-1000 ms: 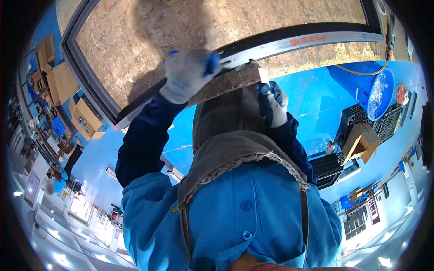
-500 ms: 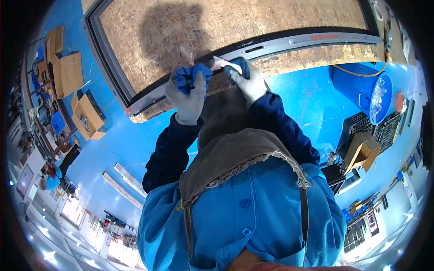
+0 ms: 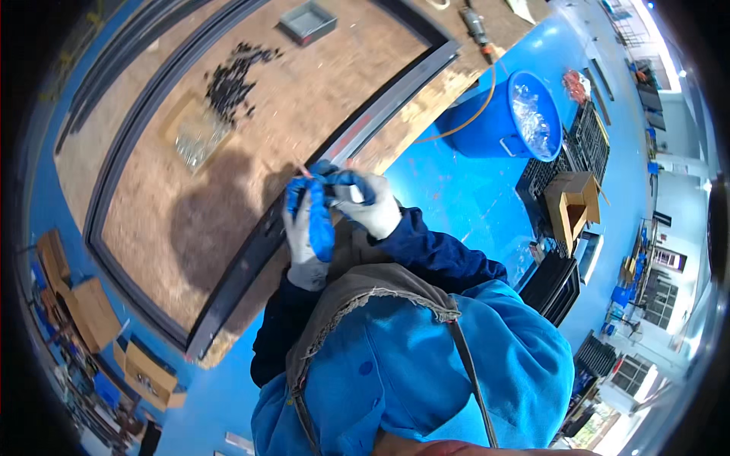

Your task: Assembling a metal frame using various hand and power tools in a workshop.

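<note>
Both my hands wear white gloves with blue palms and fingers, and they meet over the near bar of a dark metal frame (image 3: 251,242). My left hand (image 3: 308,228) is closed, and a thin reddish stick-like piece (image 3: 303,169) pokes out beyond its fingertips. Close beside it, my right hand (image 3: 371,207) has its fingers curled in a pinch. Something small and white (image 3: 354,194) shows at those fingers, too blurred to name. What lies between the two sets of fingertips is hidden.
Inside the frame on the wooden worktop are scattered small black parts (image 3: 230,85), a shallow tray of clear pieces (image 3: 196,140) and a grey metal tray (image 3: 306,23). A corded tool (image 3: 477,29) rests at the far edge. Right stand a blue bin (image 3: 496,125) and a cardboard box (image 3: 572,204).
My view has turned, so the frame now slants and more of the worktop shows. My hands have come closer together. The white piece stretched from my right hand is now mostly out of sight.
</note>
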`<state>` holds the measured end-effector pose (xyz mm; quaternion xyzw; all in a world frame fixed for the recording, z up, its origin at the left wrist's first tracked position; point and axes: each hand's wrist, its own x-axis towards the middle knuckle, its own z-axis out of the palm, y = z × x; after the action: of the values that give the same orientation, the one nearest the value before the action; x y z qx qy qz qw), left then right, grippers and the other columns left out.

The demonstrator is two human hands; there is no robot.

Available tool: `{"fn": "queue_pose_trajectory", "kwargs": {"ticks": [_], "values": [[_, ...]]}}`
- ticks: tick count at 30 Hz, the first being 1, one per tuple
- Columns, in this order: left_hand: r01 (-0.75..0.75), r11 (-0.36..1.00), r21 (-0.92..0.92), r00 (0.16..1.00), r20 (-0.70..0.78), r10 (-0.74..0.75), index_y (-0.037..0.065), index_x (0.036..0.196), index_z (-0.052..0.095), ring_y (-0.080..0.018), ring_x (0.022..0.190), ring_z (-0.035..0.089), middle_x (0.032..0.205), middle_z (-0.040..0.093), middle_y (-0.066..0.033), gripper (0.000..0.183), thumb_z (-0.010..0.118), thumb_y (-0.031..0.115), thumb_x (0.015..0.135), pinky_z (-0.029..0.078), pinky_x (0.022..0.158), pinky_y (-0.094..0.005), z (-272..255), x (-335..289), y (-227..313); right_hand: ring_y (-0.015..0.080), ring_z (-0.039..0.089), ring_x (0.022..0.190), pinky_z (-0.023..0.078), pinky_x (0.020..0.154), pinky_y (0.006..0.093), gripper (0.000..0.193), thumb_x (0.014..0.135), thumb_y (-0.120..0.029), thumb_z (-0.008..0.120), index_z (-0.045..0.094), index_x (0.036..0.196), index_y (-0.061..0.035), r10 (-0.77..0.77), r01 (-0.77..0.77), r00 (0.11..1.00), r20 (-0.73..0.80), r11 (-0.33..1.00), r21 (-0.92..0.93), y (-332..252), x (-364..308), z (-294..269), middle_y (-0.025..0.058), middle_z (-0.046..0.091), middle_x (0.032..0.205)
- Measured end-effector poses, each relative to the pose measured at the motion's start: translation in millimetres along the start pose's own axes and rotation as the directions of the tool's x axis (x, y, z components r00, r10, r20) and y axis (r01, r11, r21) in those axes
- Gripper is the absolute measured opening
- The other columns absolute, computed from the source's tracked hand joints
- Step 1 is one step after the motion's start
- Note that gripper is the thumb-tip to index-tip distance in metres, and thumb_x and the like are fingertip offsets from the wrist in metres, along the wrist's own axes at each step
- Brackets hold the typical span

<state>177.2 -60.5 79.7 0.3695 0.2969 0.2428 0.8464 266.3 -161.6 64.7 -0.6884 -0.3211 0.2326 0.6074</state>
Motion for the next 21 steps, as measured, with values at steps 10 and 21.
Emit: {"fn": "queue_pose_trajectory", "kwargs": {"ticks": [10, 21], "values": [[-0.115, 0.854, 0.507, 0.980, 0.201, 0.012, 0.002, 0.113, 0.056, -0.0137, 0.101, 0.054, 0.109, 0.057, -0.0058, 0.032, 0.065, 0.005, 0.083, 0.044, 0.087, -0.0295, 203, 138, -117, 0.0187, 0.062, 0.083, 0.050, 0.076, 0.0300, 0.044, 0.069, -0.003, 0.076, 0.059, 0.108, 0.0049, -0.026, -0.140, 0.538, -0.843, 0.983, -0.120, 118, 65, -512, 0.0115, 0.065, 0.097], [-0.093, -0.393, 0.915, 0.935, 0.216, 0.280, 0.009, 0.113, 0.059, -0.0332, 0.096, 0.057, 0.107, 0.060, -0.0162, 0.051, 0.057, 0.049, 0.082, 0.043, 0.083, -0.0446, 196, 199, -158, 0.0246, 0.063, 0.075, 0.048, 0.071, 0.0373, 0.047, 0.073, -0.040, 0.074, 0.065, 0.093, 0.0015, -0.110, -0.721, 0.315, -0.943, 0.618, -0.313, 237, 92, -765, 0.0126, 0.067, 0.082]]}}
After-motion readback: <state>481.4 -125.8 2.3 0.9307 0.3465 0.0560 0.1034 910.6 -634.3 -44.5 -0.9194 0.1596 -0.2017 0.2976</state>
